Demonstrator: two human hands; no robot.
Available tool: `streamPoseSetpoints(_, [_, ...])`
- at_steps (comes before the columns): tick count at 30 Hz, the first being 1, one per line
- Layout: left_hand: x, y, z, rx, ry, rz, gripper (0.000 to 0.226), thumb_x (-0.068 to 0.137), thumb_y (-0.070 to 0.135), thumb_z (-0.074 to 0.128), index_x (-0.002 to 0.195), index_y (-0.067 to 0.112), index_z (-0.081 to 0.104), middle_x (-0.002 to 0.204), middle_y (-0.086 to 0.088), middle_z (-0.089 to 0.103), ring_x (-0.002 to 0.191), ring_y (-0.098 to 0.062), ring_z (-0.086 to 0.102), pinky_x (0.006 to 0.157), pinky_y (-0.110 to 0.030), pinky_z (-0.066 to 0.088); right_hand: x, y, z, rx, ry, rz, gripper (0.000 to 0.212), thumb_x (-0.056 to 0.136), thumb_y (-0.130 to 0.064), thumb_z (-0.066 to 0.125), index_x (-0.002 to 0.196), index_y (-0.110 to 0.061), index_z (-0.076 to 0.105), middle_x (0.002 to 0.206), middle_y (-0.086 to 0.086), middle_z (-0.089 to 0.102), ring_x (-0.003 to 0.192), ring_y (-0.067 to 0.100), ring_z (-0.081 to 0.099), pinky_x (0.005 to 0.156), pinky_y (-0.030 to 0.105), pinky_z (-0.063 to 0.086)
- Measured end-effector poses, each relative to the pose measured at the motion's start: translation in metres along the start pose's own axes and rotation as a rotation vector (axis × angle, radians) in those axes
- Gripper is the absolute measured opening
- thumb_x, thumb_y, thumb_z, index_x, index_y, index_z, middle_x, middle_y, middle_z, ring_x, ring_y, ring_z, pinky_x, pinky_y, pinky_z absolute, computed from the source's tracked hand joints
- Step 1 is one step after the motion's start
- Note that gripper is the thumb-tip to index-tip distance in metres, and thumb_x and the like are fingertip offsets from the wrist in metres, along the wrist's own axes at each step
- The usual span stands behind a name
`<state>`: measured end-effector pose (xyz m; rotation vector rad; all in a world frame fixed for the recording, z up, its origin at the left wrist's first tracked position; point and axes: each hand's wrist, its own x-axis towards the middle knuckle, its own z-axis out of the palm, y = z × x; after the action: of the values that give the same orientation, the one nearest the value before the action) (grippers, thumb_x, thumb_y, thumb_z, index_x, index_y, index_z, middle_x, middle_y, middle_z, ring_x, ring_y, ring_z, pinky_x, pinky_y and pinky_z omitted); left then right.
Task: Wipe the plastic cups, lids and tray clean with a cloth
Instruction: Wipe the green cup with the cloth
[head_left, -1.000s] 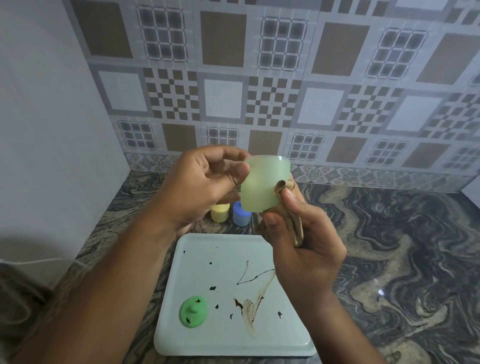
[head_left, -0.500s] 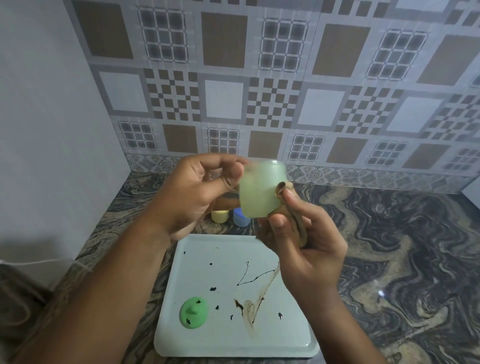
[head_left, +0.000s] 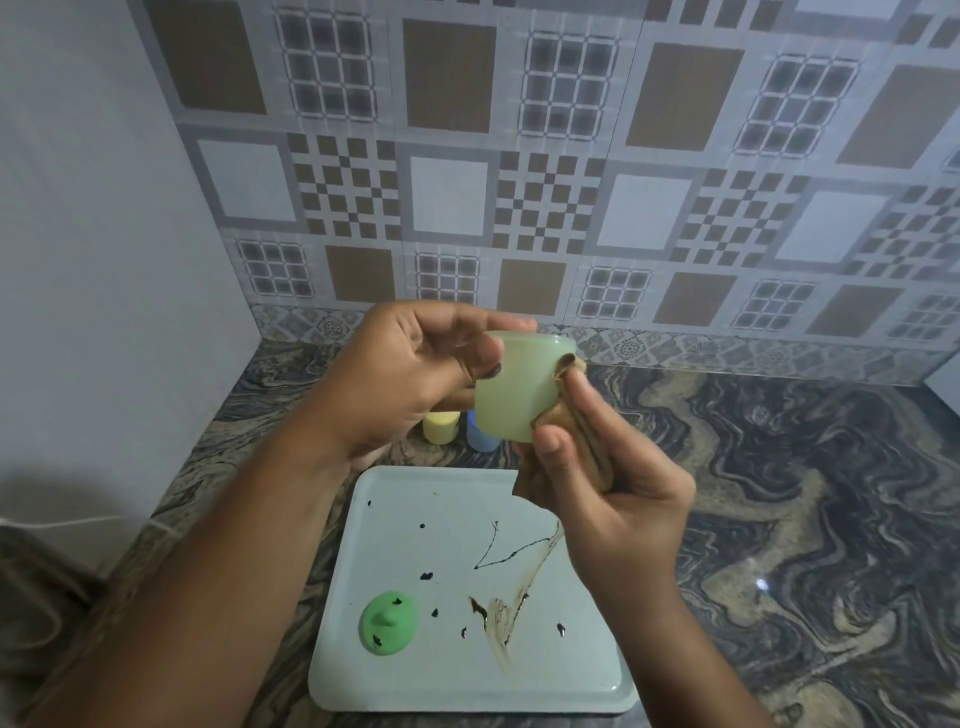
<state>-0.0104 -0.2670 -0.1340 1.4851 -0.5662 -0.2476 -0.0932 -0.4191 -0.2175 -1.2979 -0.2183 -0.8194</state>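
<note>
The job looks to be somewhere in its early-to-middle stretch. The pale green cup (head_left: 511, 389) is held up in the air above the far edge of the tray (head_left: 415, 675), its mouth tipped away from the camera. The left hand (head_left: 410, 374) grips it at the rim with curled fingers, while the right hand (head_left: 613, 499) pinches a brown-stained cloth (head_left: 584, 441) against the cup's side, thumb on the near face. The side facing the camera shows no marks, so this cup seems close to done. The tray is plainly not yet wiped: dark drops are scattered over it and a brown smear (head_left: 504, 613) runs across its middle. A green lid (head_left: 388, 623) lies at its near-left corner with black spots on it. Behind the tray, a yellow cup (head_left: 441, 427) and a blue cup (head_left: 480, 436) stand side by side. They are partly hidden by the left hand, so I cannot tell whether they are clean. Everything sits on a dark, marble-swirled tabletop (head_left: 779, 493), glossy enough to catch a light. It meets a wall of patterned grey and brown tiles (head_left: 519, 182) behind and a plain pale wall (head_left: 104, 260) on the left.
</note>
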Motion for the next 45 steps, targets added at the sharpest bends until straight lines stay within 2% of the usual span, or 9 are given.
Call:
streamPoseSetpoints(6, [0.001,0.003,0.004,0.051,0.046,0.040,0.033,0.082,0.025,0.069,0.109,0.008,0.073,0.103,-0.004,0.076,0.092,-0.024,0.072,0.079,-0.048,0.061,-0.002,-0.006,0.004,0.070,0.029,0.044,0.043,0.081,0.000,0.068,0.115,-0.026,0.076,0.098,-0.017,0.078,0.082,-0.005,0.070,0.068,0.014,0.057])
streamPoseSetpoints(14, [-0.002,0.004,0.002,-0.060,0.040,0.027,0.024,0.082,0.017,0.065,0.104,0.006,0.069,0.108,-0.007,0.075,0.098,-0.026,0.073,0.066,-0.035,0.061,0.004,-0.007,0.002,-0.172,-0.064,-0.044,0.041,0.097,-0.031,0.066,0.135,-0.018,0.061,0.101,-0.018,0.077,0.083,-0.013,0.058,0.077,0.011,0.052])
streamPoseSetpoints(19, [-0.005,0.004,0.003,-0.044,0.071,0.028,0.024,0.079,0.019,0.069,0.100,0.007,0.071,0.098,-0.006,0.075,0.086,-0.022,0.075,0.063,-0.033,0.061,0.006,-0.013,0.000,-0.092,-0.080,-0.035,0.043,0.099,-0.013,0.061,0.138,-0.001,0.050,0.082,-0.017,0.062,0.071,-0.010,0.052,0.070,0.008,0.049])
streamPoseSetpoints(23, [-0.006,-0.001,0.002,0.035,0.088,0.000,0.016,0.079,0.023,0.068,0.092,0.015,0.074,0.101,-0.003,0.076,0.091,-0.021,0.074,0.066,-0.036,0.061,0.010,-0.016,0.003,-0.065,-0.046,0.069,0.037,0.094,-0.012,0.060,0.131,-0.016,0.062,0.096,-0.018,0.075,0.078,-0.004,0.061,0.069,0.020,0.059])
streamPoseSetpoints(27, [-0.004,-0.005,0.008,0.103,0.187,-0.018,0.017,0.075,0.029,0.072,0.087,0.018,0.076,0.090,-0.006,0.075,0.085,-0.029,0.073,0.063,-0.038,0.062,0.012,-0.010,0.000,-0.191,-0.126,0.117,0.037,0.100,-0.043,0.061,0.136,-0.033,0.065,0.131,0.005,0.070,0.115,0.021,0.063,0.098,0.060,0.054])
streamPoseSetpoints(31, [-0.004,-0.001,0.007,0.101,0.206,-0.057,0.025,0.075,0.033,0.072,0.095,0.018,0.076,0.092,-0.001,0.075,0.081,-0.025,0.074,0.053,-0.030,0.058,0.008,-0.010,-0.002,-0.244,-0.213,0.021,0.038,0.100,-0.024,0.059,0.137,-0.028,0.061,0.143,-0.010,0.061,0.144,0.027,0.048,0.115,0.049,0.044])
streamPoseSetpoints(36, [-0.005,-0.001,0.002,0.008,0.074,-0.088,0.029,0.087,0.020,0.064,0.114,0.012,0.071,0.104,-0.003,0.076,0.093,-0.022,0.074,0.064,-0.034,0.061,0.009,-0.010,-0.005,-0.140,-0.130,0.048,0.039,0.097,-0.021,0.062,0.134,-0.031,0.064,0.139,0.000,0.065,0.140,0.036,0.050,0.102,0.067,0.049])
streamPoseSetpoints(41, [-0.005,-0.004,0.008,-0.031,0.074,-0.132,0.023,0.086,0.022,0.066,0.107,0.016,0.072,0.092,0.000,0.077,0.078,-0.014,0.073,0.052,-0.022,0.054,0.006,-0.007,-0.004,-0.101,-0.103,0.120,0.037,0.094,-0.018,0.069,0.131,-0.025,0.068,0.139,0.009,0.065,0.133,0.036,0.058,0.097,0.062,0.055])
streamPoseSetpoints(45, [-0.003,-0.002,0.012,-0.002,0.117,-0.121,0.025,0.076,0.035,0.071,0.097,0.021,0.072,0.079,0.009,0.072,0.074,-0.011,0.070,0.048,-0.024,0.053,0.005,-0.014,0.000,-0.065,-0.071,0.146,0.041,0.094,-0.011,0.066,0.135,-0.014,0.061,0.120,-0.009,0.075,0.096,0.007,0.067,0.078,0.031,0.062])
